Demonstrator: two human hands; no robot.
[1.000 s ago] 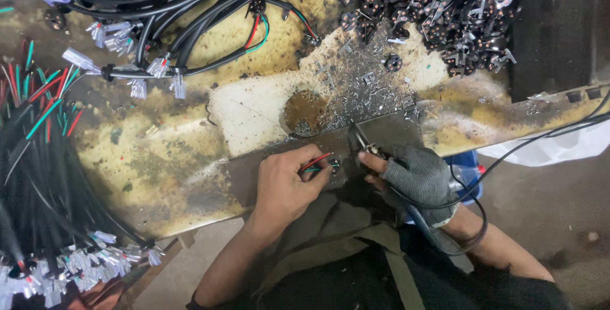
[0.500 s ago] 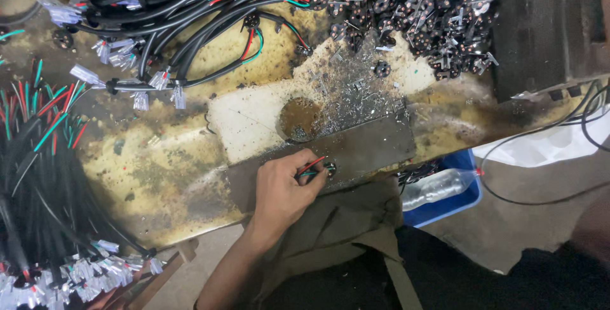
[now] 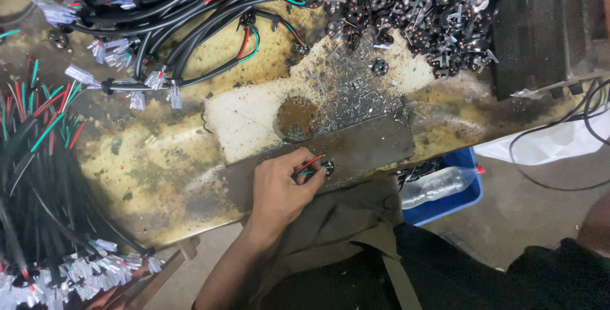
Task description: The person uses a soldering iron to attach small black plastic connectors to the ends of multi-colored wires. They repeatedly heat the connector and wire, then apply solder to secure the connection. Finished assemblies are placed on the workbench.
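Note:
My left hand (image 3: 279,186) rests on a dark metal plate (image 3: 368,148) at the near edge of the stained workbench. Its fingers pinch a short cable end with red and green wires (image 3: 309,165), which lead into a small black round connector (image 3: 327,168) lying on the plate. My right hand is out of the picture; only a dark sleeve (image 3: 559,272) shows at the lower right corner.
A pile of small black connectors (image 3: 419,11) lies at the back right. Finished black cables (image 3: 171,24) sprawl at the back left, and a bundle of wires (image 3: 38,176) lies at the left. Metal scraps (image 3: 346,91) surround a round burnt patch (image 3: 296,116). A blue bin with a plastic bottle (image 3: 441,186) sits below the bench.
My right hand, gloved and holding a tool beside the connector a second ago, has pulled away out of view. My left hand stays on the wires at the plate.

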